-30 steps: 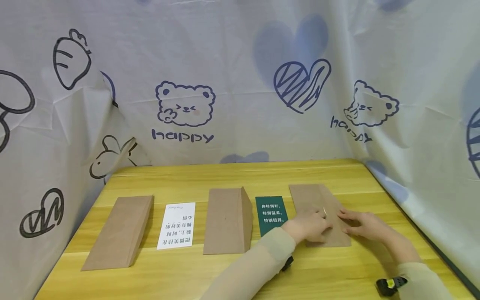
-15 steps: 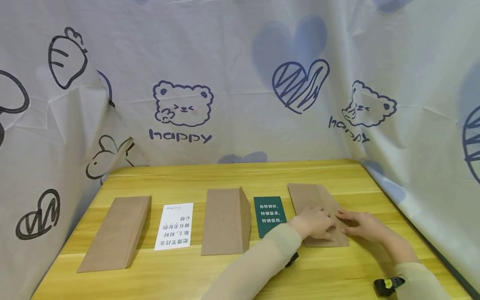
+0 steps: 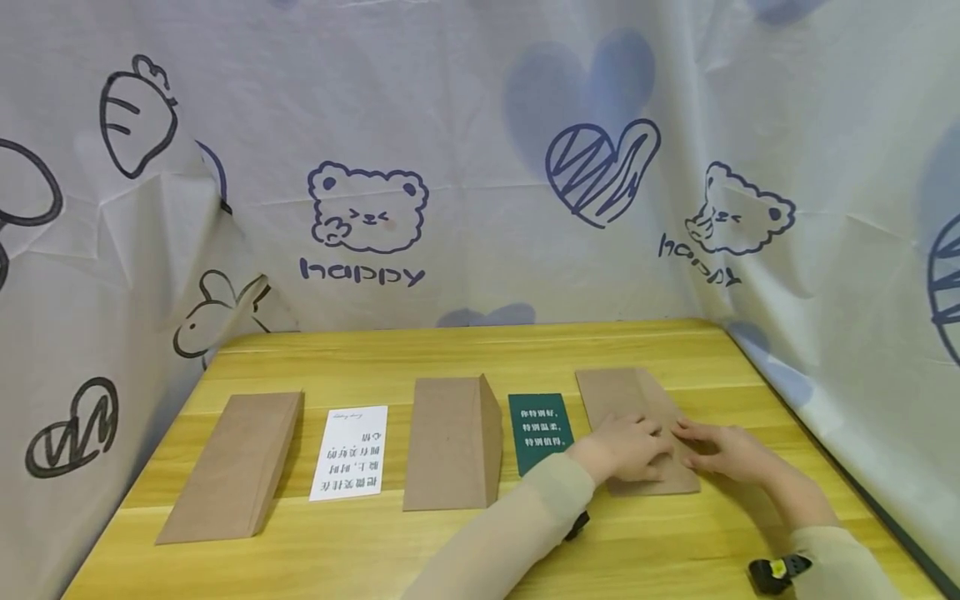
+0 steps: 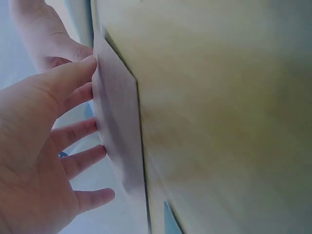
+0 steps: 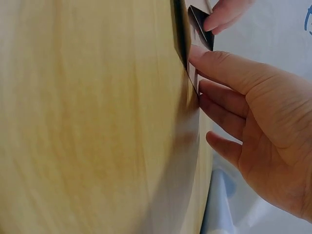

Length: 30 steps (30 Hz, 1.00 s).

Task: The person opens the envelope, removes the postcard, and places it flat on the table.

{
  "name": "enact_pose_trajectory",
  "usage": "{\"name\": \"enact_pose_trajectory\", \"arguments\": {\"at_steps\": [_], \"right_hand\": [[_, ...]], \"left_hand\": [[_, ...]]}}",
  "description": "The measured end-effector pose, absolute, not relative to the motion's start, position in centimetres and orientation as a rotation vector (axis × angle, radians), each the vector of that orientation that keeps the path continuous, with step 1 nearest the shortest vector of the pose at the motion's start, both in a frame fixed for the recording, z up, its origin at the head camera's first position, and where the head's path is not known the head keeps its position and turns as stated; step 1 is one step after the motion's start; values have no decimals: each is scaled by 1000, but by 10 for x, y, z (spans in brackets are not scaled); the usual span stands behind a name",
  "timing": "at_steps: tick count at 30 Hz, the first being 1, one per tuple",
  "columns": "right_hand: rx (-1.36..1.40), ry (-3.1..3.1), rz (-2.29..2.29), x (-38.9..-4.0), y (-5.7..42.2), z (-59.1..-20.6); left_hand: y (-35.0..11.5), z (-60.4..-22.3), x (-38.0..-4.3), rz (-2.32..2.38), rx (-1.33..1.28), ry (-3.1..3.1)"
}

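Note:
A brown paper bag (image 3: pixel 615 389) lies on the right part of the table, with a crease along it. My left hand (image 3: pixel 624 446) rests on its middle, fingers spread and fairly straight in the left wrist view. My right hand (image 3: pixel 723 450) is at the bag's right edge and pinches it between thumb and fingers. A raised dark fold (image 5: pixel 199 22) shows near both hands in the right wrist view. Left of the bag, a green card (image 3: pixel 536 429) with white characters lies partly behind my left sleeve (image 3: pixel 525 517).
Another brown paper bag (image 3: pixel 447 442), with a raised side fold, sits at the table's (image 3: pixel 352 567) middle. A white printed card (image 3: pixel 349 454) and a third brown bag (image 3: pixel 228 467) lie farther left. Patterned white cloth (image 3: pixel 480 233) encloses the back and sides.
Both hands stay at the right bag, with only slight movement of the left hand and its fingers. The head view shifts a little; the other bags and cards stay put.

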State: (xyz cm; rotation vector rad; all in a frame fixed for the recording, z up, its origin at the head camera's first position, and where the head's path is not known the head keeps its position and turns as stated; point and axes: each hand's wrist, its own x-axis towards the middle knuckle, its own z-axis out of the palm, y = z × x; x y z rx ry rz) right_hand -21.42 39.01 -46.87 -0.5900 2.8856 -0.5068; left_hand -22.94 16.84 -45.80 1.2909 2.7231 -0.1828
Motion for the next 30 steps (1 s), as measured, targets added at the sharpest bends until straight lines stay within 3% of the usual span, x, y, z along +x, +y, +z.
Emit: {"name": "enact_pose_trajectory", "arguments": {"at_steps": [19, 30], "right_hand": [[-609, 2882, -470, -212, 389, -466], [-911, 2994, -190, -214, 393, -469]], "left_hand": [[153, -454, -231, -43, 1339, 2657], [153, -458, -234, -27, 1387, 2641]]}}
